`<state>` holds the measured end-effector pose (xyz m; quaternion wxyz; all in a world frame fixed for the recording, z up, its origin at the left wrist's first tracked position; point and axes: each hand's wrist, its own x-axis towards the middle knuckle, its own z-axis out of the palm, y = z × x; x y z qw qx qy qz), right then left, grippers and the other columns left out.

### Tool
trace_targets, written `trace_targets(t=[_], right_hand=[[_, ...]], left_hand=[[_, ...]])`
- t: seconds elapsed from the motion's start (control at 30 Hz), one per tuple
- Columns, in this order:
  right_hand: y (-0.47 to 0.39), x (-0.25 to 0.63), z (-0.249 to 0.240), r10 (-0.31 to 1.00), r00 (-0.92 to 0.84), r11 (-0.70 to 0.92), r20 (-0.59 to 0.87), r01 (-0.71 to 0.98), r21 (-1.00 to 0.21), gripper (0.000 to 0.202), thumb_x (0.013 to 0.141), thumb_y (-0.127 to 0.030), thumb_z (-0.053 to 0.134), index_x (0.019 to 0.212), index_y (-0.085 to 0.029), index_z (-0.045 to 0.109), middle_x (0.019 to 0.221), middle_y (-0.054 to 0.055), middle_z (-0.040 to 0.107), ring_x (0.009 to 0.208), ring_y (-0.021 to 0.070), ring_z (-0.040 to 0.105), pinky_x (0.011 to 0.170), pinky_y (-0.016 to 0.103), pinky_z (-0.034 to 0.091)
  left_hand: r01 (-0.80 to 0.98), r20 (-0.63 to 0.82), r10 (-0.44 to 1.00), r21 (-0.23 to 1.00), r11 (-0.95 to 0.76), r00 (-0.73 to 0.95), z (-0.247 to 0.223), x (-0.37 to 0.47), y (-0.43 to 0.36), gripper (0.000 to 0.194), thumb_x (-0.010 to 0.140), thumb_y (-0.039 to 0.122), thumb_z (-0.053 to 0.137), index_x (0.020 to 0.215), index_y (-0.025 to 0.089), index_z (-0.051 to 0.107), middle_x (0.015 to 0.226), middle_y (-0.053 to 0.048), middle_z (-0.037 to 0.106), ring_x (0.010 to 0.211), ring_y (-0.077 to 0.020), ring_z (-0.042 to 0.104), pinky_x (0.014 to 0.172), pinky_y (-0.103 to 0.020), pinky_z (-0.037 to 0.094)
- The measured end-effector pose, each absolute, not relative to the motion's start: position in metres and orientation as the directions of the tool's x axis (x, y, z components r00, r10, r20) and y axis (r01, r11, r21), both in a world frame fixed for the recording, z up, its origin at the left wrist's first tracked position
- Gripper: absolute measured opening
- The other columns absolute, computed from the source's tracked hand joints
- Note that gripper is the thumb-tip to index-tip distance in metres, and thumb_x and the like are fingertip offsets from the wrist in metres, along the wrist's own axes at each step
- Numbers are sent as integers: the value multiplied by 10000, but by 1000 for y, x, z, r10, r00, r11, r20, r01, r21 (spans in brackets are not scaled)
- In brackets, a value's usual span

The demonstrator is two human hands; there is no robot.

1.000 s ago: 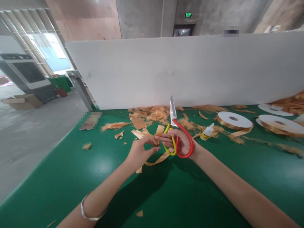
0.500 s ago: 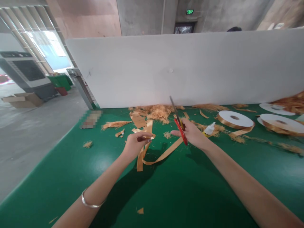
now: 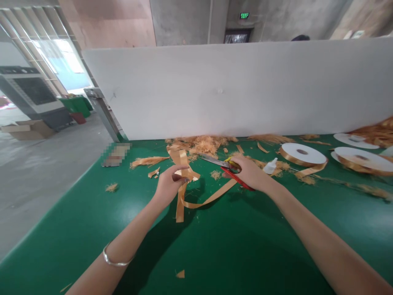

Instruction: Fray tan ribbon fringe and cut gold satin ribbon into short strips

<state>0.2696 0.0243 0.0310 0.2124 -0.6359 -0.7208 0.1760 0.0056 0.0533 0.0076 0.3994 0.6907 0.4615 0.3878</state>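
Note:
My left hand (image 3: 171,182) pinches a gold ribbon (image 3: 190,175) above the table, and its short folded ends stick out past the fingertips. One ribbon tail hangs straight down, while another curves off to the right toward my other hand. My right hand (image 3: 248,172) grips scissors (image 3: 227,166) with red and yellow handles. Their blades point left toward the ribbon, apart from it as far as I can tell. Behind the ribbon lies a heap of frayed tan fibres (image 3: 207,145).
On the right of the green table (image 3: 245,250) lie ribbon spools (image 3: 303,153) and a white glue bottle (image 3: 270,166). A white panel (image 3: 184,90) rises along the back edge. Fibre scraps (image 3: 150,162) are scattered about, and a blurred-out flat object (image 3: 116,155) rests at the left edge.
The scissors have swung from pointing up and away to pointing left, toward the ribbon. My left hand has shifted slightly left, and more of the ribbon shows beyond its fingers.

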Motion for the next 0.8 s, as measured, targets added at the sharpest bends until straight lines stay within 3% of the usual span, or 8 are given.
trace_targets(t=[0.17,0.23,0.33,0.63,0.8], right_hand=[[23,278,33,984,-179,156,-12,886,-437,308,716,-519,575,784,-220,584,609,-4,525,512,137,428,484,254,268],[23,277,30,978,-208,188,-18,916,-355,278,724,-494,564,743,-217,590,595,2,545,500,135,433,477,254,247],[24,273,28,974,-222,203,-36,937,-284,266,753,-455,519,673,-205,564,554,3,533,475,127,416,472,255,230],[25,271,24,970,-234,206,-69,937,-281,238,756,-418,489,675,-209,567,549,3,540,467,125,431,468,255,228],[24,265,22,967,-243,213,-71,932,-292,190,749,-366,488,673,-211,571,542,4,530,461,122,396,471,259,209]], left_hand=[[368,223,928,870,-328,300,5,4,56,317,720,206,620,1036,217,619,794,-31,684,733,-198,646,673,-315,499],[378,240,919,856,-353,314,4,4,57,308,725,197,611,1033,211,612,743,-19,668,691,-178,626,665,-306,489],[325,280,901,863,-388,332,1,4,58,235,729,199,609,964,192,613,840,-34,666,654,-141,587,657,-290,484],[377,308,881,815,-439,360,3,7,57,238,730,195,606,963,207,652,1034,-54,649,681,-132,565,686,-306,502],[384,296,867,805,-452,401,0,8,56,296,696,127,611,976,210,659,1037,-49,647,663,-122,558,699,-314,513]])
